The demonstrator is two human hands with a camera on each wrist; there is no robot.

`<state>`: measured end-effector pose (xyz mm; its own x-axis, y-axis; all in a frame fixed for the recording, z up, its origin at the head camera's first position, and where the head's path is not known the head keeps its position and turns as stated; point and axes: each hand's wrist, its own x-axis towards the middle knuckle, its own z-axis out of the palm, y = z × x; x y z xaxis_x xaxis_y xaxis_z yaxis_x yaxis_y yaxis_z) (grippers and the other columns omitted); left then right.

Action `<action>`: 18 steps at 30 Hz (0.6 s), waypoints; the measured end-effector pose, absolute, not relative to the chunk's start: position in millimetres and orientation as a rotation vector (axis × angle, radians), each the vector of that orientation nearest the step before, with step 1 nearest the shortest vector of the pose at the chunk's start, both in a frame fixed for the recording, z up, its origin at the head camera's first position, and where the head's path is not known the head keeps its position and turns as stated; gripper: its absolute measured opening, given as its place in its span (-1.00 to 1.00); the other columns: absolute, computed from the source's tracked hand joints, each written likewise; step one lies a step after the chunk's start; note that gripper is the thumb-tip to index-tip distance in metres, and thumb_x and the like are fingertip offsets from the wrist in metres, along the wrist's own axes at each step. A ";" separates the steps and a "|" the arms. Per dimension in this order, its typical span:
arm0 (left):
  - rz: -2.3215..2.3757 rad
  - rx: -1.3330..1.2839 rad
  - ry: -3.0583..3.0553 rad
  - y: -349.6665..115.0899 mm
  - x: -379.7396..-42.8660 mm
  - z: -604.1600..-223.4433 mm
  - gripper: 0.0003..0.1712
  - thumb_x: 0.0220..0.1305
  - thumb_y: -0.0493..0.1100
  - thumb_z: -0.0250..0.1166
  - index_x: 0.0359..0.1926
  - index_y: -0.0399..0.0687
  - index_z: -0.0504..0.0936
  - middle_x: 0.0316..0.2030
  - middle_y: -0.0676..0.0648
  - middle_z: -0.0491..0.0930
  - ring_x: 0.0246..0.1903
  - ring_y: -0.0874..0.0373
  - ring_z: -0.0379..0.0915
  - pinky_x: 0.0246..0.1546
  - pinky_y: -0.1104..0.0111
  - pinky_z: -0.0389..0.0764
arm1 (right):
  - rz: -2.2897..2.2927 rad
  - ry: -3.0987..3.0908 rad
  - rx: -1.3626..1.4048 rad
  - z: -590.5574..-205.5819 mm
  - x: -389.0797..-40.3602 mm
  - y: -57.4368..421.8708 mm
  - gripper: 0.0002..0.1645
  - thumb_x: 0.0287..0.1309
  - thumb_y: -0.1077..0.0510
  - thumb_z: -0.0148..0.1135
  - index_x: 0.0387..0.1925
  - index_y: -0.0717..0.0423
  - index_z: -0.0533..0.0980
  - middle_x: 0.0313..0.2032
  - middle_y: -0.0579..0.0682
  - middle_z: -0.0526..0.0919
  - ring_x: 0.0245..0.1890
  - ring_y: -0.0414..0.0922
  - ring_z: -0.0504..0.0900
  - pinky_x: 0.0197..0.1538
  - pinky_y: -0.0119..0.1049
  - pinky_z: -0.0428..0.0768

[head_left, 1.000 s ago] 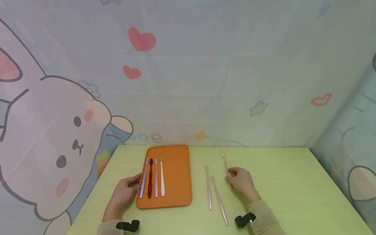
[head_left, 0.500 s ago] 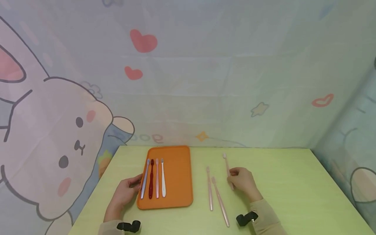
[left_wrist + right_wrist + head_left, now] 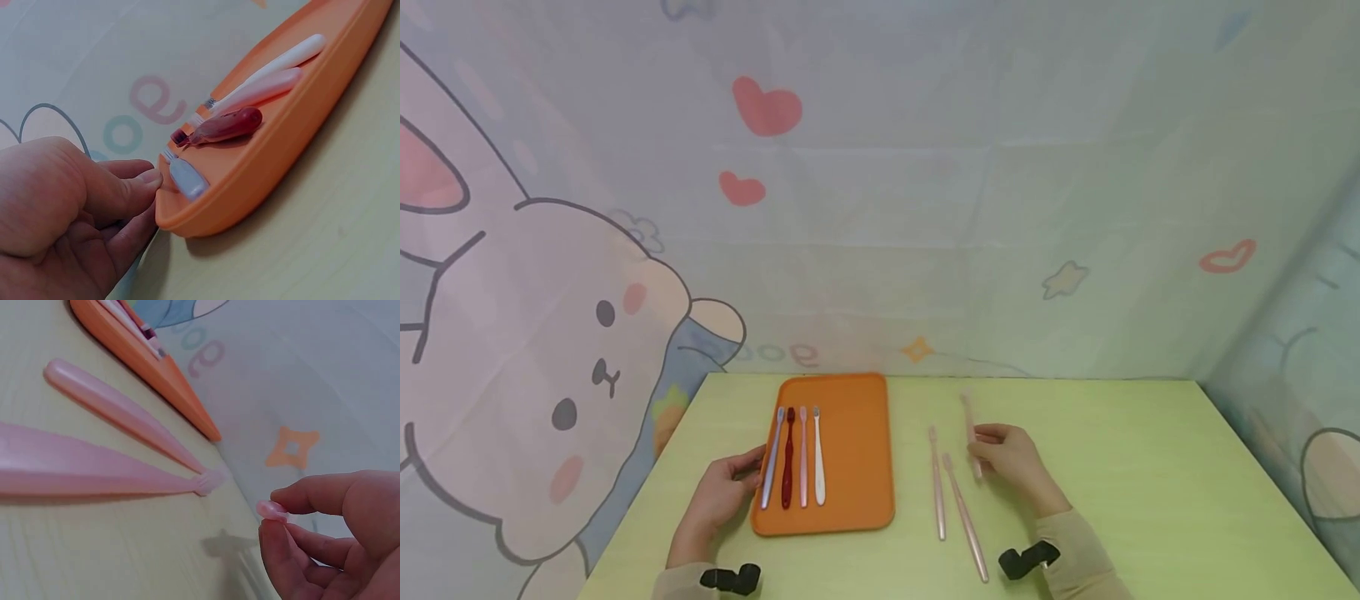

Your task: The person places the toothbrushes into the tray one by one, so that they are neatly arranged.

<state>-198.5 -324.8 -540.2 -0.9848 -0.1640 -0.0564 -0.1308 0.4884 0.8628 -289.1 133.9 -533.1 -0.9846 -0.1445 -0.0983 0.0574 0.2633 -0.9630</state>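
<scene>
Here, tray (image 3: 857,450) gripped, pink toothbrush (image 3: 969,415) pinched

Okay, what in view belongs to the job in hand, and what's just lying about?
Seemingly part of the job:
orange tray, held by the left hand
four toothbrushes on it
pink toothbrush, pinched by the right hand
probably two loose toothbrushes nearby

Just around:
table
printed backdrop
black wrist cameras

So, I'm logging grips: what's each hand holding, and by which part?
The right hand pinches a slim pink toothbrush by its handle; the left hand grips the orange rectangular tray by its left rim.
</scene>
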 end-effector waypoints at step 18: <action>-1.568 0.247 -2.672 -326.4 -200.3 -543.5 -0.43 0.42 -0.46 0.26 0.42 -0.36 0.53 0.20 -0.33 0.68 0.34 -0.30 0.46 0.47 -0.21 0.26 | -1.917 2.121 -0.277 -520.8 -272.9 80.4 -0.40 0.37 0.29 0.34 0.31 0.59 0.46 0.06 0.39 0.72 -0.13 0.06 0.80 -0.06 -0.13 0.79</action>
<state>-200.3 -326.4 -543.5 -0.9868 -0.1535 -0.0513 -0.1197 0.4788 0.8697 -272.9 80.4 -520.8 -0.9457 -0.3175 -0.0702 0.0377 0.1073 -0.9935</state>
